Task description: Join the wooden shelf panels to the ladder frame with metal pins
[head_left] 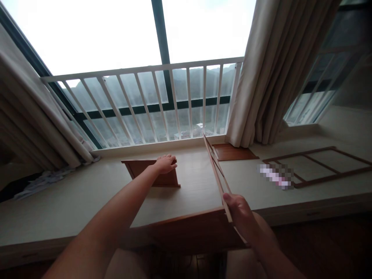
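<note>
My left hand (166, 163) is at the upper right corner of a small brown wooden panel (145, 170), its fingers curled over the edge. That panel stands tilted on the pale window ledge. In my right hand (240, 207) is a narrow wooden frame (215, 170), seen almost edge-on, with the thumb pressed on its near end. Below it, a larger dark brown board (188, 230) lies at the front of the ledge, close to the right hand; whether the two are joined I cannot tell.
A flat brown panel (235, 152) lies by the right curtain (270, 69). Farther right are a ladder-like wooden frame (322, 159) and a blurred-out item (276, 177). White railings (145, 73) border the window behind the ledge (72, 201). Crumpled cloth (43, 184) lies at left.
</note>
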{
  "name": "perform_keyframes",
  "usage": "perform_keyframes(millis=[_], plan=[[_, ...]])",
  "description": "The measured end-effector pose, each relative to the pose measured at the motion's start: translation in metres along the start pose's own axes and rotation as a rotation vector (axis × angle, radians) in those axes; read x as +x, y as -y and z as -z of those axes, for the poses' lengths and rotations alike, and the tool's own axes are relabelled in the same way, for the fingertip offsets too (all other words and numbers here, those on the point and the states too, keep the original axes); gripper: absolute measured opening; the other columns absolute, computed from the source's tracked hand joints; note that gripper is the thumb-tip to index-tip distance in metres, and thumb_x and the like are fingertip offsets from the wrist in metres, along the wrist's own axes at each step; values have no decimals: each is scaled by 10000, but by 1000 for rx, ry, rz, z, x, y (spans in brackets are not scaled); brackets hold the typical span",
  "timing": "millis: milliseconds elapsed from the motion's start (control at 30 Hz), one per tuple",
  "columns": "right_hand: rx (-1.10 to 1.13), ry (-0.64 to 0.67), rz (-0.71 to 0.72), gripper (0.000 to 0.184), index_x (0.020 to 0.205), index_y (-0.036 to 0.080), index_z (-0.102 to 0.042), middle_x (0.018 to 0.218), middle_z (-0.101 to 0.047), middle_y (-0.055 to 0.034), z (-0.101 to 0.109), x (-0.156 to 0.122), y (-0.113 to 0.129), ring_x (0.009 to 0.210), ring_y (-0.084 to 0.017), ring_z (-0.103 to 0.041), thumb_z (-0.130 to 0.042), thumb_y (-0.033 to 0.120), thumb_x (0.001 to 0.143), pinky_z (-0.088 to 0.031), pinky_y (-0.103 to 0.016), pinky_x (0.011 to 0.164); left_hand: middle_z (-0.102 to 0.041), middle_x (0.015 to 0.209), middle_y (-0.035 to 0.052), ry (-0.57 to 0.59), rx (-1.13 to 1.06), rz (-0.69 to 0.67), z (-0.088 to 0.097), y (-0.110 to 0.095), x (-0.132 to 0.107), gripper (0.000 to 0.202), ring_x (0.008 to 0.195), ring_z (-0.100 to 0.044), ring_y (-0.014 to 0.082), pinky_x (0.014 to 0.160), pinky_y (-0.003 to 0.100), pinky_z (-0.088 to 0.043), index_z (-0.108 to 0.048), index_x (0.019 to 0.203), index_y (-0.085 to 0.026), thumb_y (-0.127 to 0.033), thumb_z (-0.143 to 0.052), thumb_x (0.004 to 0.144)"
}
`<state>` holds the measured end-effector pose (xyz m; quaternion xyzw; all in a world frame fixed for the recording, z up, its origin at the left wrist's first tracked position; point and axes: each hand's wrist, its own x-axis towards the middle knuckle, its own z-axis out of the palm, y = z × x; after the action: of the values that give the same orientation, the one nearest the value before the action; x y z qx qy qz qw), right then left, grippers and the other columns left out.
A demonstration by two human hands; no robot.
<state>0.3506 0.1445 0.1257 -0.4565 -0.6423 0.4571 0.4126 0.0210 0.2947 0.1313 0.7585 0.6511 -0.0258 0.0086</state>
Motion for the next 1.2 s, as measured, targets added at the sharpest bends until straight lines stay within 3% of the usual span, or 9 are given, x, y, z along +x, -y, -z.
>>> perform_keyframes(millis=[167,233,367,433,600,833,1200], plan=[[204,-236,-157,550,692,207,-609,648,-584,-60,6,-30,8,616,-200,-555,-458,728,778,-491,-304,587,-573,1170,97,124,-25,-51,10,7,10,306,1049,-547,264,881,433,-425,-567,1087,-257,-393,-412,861],[273,-210,-154,545,672,199,-616,610,-565,-50,1,-41,12,577,-184,-534,-464,708,792,-484,-294,562,-583,1148,90,173,-39,-87,16,8,10,288,1006,-562,234,872,386,-434,-572,1076,-239,-348,-420,857],[424,-31,-39,622,519,186,-533,510,-454,-24,-15,-46,15,486,-140,-419,-421,734,791,-403,-267,465,-608,1085,76,254,-56,-157,25,9,5,264,934,-573,200,845,324,-446,-575,1054,-214,-312,-453,841],[435,-19,-6,641,495,184,-502,521,-438,-25,-25,-45,13,503,-135,-407,-405,745,790,-394,-264,478,-613,1083,69,269,-59,-176,27,8,2,262,926,-572,196,836,313,-448,-575,1055,-219,-322,-463,842],[442,-38,125,607,490,181,-441,560,-425,-24,-62,-39,-5,538,-126,-401,-355,635,884,-379,-262,519,-615,1055,80,187,-44,-162,24,3,-2,247,929,-567,207,843,323,-435,-571,1038,-202,-308,-421,874],[448,140,336,531,518,187,-248,562,-302,11,-117,-21,-25,522,-100,-327,-280,501,945,-281,-279,541,-618,986,85,17,-14,-124,10,-6,-6,257,895,-570,214,823,337,-426,-565,952,-197,-347,-358,924],[481,155,440,553,503,183,-212,514,-245,20,-140,-23,-35,482,-96,-283,-245,521,938,-190,-296,519,-640,1002,78,-28,-54,-58,11,-13,-13,196,932,-594,224,850,340,-433,-575,985,-215,-325,-436,902]])
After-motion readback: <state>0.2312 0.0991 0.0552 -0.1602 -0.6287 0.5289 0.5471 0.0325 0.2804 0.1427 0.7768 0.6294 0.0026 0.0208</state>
